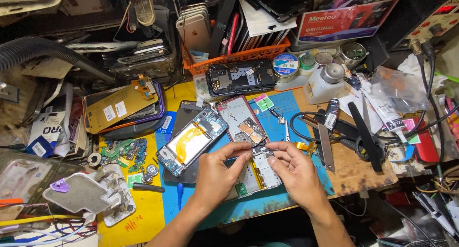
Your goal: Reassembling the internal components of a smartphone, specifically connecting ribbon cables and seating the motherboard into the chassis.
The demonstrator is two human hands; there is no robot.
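Diagonally, opened phone (pixel 248 146), top up-left; left hand (pixel 217 173), right hand (pixel 296 173) pinch-grip its middle.

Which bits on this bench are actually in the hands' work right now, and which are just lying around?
In hand:
- left hand and right hand, fingertips on the opened phone frame
- blue mat under it

Lying about:
- second opened phone with orange flex cable
- dark phone body further back
- orange basket of phones
- white bottle
- tweezers
- loose green circuit boards
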